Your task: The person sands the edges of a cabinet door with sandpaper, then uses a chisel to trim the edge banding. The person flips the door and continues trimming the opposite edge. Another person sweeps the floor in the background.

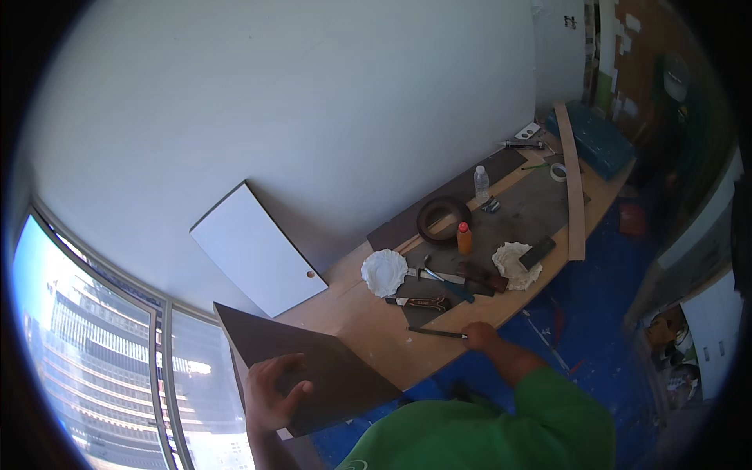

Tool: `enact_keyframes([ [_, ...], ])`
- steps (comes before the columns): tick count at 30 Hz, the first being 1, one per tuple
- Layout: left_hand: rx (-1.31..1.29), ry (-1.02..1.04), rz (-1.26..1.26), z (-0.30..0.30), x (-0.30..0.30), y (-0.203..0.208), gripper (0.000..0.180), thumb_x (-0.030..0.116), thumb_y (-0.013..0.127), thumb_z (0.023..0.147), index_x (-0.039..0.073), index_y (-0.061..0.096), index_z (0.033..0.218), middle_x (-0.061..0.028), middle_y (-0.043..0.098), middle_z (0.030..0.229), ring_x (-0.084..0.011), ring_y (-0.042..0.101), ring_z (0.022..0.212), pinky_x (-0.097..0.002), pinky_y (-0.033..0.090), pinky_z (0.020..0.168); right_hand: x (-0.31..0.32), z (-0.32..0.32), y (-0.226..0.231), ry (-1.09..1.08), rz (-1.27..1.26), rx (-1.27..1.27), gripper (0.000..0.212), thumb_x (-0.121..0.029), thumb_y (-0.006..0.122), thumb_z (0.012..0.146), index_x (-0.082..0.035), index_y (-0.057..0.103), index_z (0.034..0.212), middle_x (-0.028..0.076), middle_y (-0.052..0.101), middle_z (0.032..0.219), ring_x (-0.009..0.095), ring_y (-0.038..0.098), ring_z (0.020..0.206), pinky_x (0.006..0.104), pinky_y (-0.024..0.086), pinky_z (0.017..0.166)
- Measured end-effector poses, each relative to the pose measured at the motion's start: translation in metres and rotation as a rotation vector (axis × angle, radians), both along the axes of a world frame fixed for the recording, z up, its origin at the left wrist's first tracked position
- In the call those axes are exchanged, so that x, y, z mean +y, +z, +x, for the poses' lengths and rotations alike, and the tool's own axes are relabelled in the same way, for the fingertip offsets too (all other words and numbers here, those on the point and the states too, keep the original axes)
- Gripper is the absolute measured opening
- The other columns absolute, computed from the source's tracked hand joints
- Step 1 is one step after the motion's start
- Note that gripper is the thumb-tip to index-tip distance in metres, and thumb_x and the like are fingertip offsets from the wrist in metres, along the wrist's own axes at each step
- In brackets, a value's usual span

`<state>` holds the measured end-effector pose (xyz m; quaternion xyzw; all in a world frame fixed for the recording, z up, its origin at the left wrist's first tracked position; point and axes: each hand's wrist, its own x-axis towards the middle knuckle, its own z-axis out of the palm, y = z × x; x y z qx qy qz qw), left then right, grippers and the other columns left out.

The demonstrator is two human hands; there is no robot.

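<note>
A dark brown panel (329, 376) stands tilted at the near left of the wooden worktable (399, 352). My left hand (270, 395) is over its left part with thumb and fingers apart; whether the palm presses on the board I cannot tell. My right hand (481, 337) is closed around one end of a long, thin dark bar (435, 333), which looks like a file. The bar points left across the table's front edge. Just beyond it lie a brown-handled saw (423, 302), a hammer (446, 283) and a brown hand plane (484, 277).
A white panel (258, 251) with a small hole leans against the wall. Farther along the table are a white tub (384, 272), a brown tape roll (443, 221), an orange bottle (464, 240), a clear bottle (481, 185) and a long wood strip (574, 188). Blue sheeting (580, 313) covers the floor.
</note>
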<state>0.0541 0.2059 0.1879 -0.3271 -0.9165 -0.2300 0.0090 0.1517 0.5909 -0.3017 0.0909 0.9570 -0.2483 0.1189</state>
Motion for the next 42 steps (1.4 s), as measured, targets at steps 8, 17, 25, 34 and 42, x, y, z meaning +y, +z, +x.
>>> enact_keyframes([
  [8,-0.072,0.004,0.091,-0.007,0.004,-0.01,0.049,0.04,0.083,0.086,0.003,0.077,0.117,-0.0112,0.08,0.1,-0.0297,0.076,0.098,-0.0419,0.053,0.095,0.0,-0.044,0.001,-0.021,0.025,0.024,0.027,-0.023,0.075,0.088,-0.013,0.079,0.113,0.011,0.074,0.115,0.034,0.069,0.115,0.0502,0.057,0.098],
  [17,-0.098,0.031,0.123,-0.007,0.003,-0.016,0.05,0.04,0.082,0.088,0.001,0.076,0.118,-0.0136,0.08,0.099,-0.0306,0.075,0.098,-0.0419,0.052,0.095,0.006,-0.063,-0.008,-0.192,0.137,0.025,0.03,-0.021,0.064,0.098,-0.01,0.074,0.124,0.016,0.068,0.128,0.036,0.062,0.127,0.0508,0.056,0.099],
  [25,-0.113,0.063,0.138,-0.004,-0.006,-0.018,0.052,0.043,0.08,0.09,0.0,0.076,0.119,-0.0141,0.08,0.098,-0.0312,0.074,0.098,-0.042,0.052,0.096,0.001,-0.067,0.007,-0.263,0.238,0.024,0.032,-0.023,0.058,0.104,-0.01,0.076,0.127,0.013,0.061,0.137,0.032,0.052,0.134,0.0477,0.056,0.099],
  [34,-0.206,-0.005,0.247,0.001,-0.005,-0.013,0.055,0.043,0.072,0.104,-0.003,0.071,0.135,-0.0191,0.077,0.117,-0.0285,0.073,0.109,-0.0419,0.055,0.1,-0.035,0.039,-0.001,-0.305,-0.399,-0.133,0.037,-0.017,0.063,0.098,0.003,0.067,0.13,0.029,0.073,0.114,0.047,0.073,0.102,0.055,0.057,0.089],
  [42,-0.174,-0.063,0.256,0.007,0.003,-0.008,0.049,0.036,0.068,0.107,-0.006,0.07,0.133,-0.0193,0.077,0.114,-0.0297,0.073,0.105,-0.0419,0.056,0.096,-0.088,0.334,-0.037,-0.324,-0.239,-0.932,0.04,-0.017,0.065,0.1,-0.006,0.062,0.138,0.016,0.069,0.127,0.03,0.069,0.114,0.0426,0.057,0.086],
])
